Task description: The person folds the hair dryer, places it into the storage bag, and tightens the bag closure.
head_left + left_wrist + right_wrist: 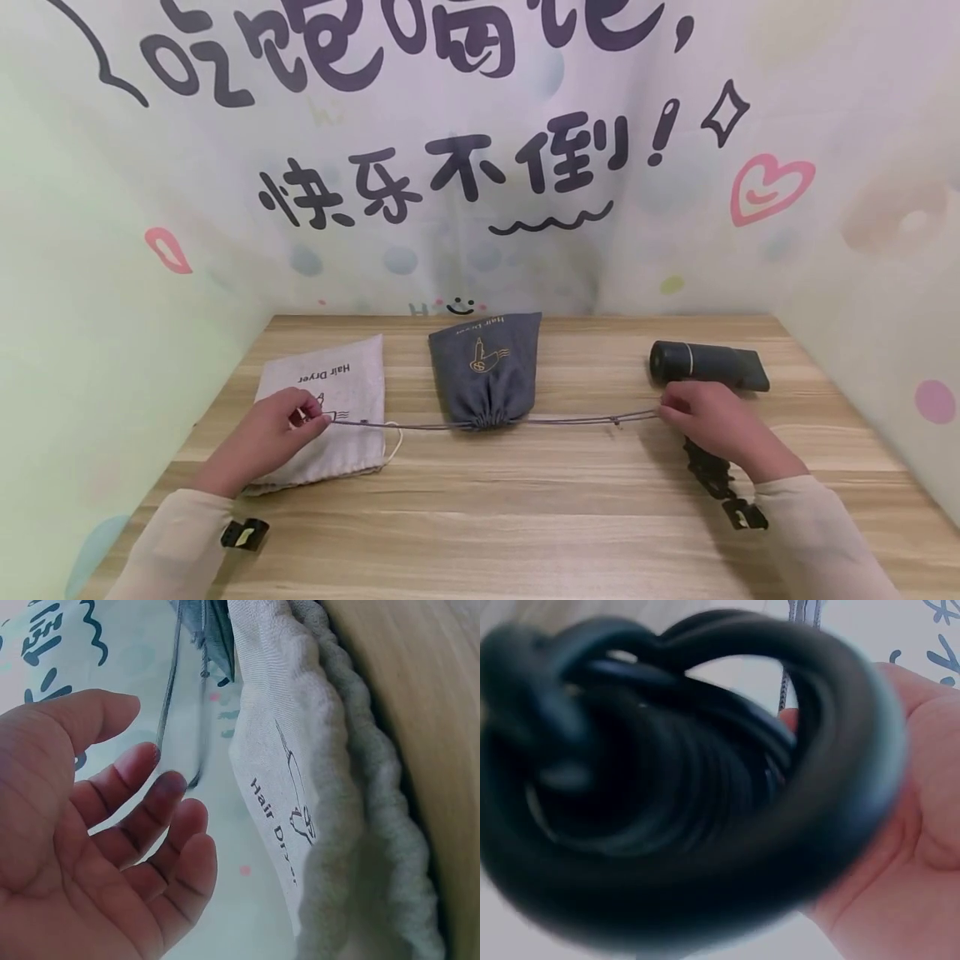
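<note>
A dark grey drawstring bag (486, 367) printed "Hair Dryer" lies mid-table, its gathered mouth toward me. Its thin grey drawstring (570, 422) stretches out to both sides. My left hand (288, 421) holds the left end over a pale bag; in the left wrist view the cord loop (171, 690) runs to the bent fingertips, the thumb standing apart. On the other side my right hand (701, 417) pinches the right end between thumb and fingers. In the right wrist view a coiled black power cord (705, 892) hides most of that hand's fingers.
Under my left hand lies the pale "Hair Dryer" bag (352, 450), a white cord loop (396, 442) at its side. A black hair dryer (716, 367) rests beyond my right hand, its coiled cord near the wrist. A printed cloth (450, 267) hangs behind the wooden table (480, 533).
</note>
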### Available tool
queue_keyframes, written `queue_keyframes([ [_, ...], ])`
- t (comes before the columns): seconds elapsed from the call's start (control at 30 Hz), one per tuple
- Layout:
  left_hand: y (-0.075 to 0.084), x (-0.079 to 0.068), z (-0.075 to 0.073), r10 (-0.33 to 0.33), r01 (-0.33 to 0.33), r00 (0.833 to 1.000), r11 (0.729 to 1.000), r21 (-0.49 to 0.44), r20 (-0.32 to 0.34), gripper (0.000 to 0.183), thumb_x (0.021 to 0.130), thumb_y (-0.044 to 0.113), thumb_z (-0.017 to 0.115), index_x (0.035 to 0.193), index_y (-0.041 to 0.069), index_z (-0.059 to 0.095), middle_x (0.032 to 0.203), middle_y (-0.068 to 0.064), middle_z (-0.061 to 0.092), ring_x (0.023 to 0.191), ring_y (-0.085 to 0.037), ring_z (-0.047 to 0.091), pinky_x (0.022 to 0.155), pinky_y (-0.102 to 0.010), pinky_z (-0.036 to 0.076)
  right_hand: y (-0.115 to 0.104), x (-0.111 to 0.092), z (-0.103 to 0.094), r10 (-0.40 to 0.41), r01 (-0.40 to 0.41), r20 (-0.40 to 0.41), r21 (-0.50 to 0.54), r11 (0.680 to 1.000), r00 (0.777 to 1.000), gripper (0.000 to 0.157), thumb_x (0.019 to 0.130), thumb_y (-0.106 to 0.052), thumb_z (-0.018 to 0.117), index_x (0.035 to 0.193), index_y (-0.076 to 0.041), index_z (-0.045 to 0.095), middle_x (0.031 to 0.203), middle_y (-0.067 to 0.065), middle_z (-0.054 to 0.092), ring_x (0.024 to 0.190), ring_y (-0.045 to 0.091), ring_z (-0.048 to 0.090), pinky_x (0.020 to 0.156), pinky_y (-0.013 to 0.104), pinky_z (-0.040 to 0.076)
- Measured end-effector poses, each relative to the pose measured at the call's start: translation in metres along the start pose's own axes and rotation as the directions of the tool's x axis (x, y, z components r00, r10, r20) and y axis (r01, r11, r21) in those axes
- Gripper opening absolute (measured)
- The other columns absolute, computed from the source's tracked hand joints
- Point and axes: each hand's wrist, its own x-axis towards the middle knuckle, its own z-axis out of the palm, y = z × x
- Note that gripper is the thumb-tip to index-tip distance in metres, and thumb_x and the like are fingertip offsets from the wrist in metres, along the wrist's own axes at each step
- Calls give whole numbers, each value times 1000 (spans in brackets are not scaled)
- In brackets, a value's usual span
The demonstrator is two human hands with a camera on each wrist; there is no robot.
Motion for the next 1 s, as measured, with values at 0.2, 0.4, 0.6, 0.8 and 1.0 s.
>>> queue_keyframes([
  [0.2, -4, 1, 0, 8, -8, 1000, 1000, 16, -8, 11, 89, 18, 72, 86, 14, 62, 92, -2, 60, 83, -20, 58, 72, -40, 48, 1, 0, -4, -46, 46, -81, 1, 999, 996, 9, 90, -14, 72, 84, -18, 66, 74, -8, 56, 67, 11, 49, 62, 34, 43],
  [0.4, -11, 7, 2, -36, 24, 994, 994, 109, 104, 23, 86, 24, 73, 97, 6, 65, 107, -20, 60, 92, -34, 60, 81, -52, 49, 6, -2, -9, -8, 6, -126, -16, 1000, 992, 8, 89, -16, 74, 88, -11, 67, 87, 3, 60, 73, 16, 54, 67, 40, 46],
  [0.6, -21, 14, 3, -142, 84, 945, 976, 199, 295, 57, 77, 34, 80, 118, -2, 62, 119, -34, 54, 104, -52, 55, 87, -63, 46, 12, -4, -12, 88, -89, -52, -26, 996, 995, 38, 91, -24, 69, 112, 8, 62, 110, 27, 57, 92, 37, 57, 77, 54, 48],
  [0.8, -27, 14, 3, -197, 125, 913, 969, 213, 357, 63, 73, 38, 84, 119, 2, 61, 119, -30, 52, 100, -50, 53, 82, -64, 46, 19, 1, -12, 137, -136, 6, -68, 988, 991, 54, 91, -28, 68, 121, 15, 54, 115, 35, 54, 104, 49, 55, 84, 61, 45],
  [1.0, -25, 29, 0, -227, 140, 881, 963, 229, 415, 56, 69, 38, 85, 108, 10, 57, 106, -17, 49, 86, -36, 52, 72, -52, 46, 21, 8, -10, 157, -145, 60, -169, 975, 986, 39, 89, -20, 73, 108, 11, 59, 96, 25, 62, 88, 40, 61, 74, 54, 49],
])
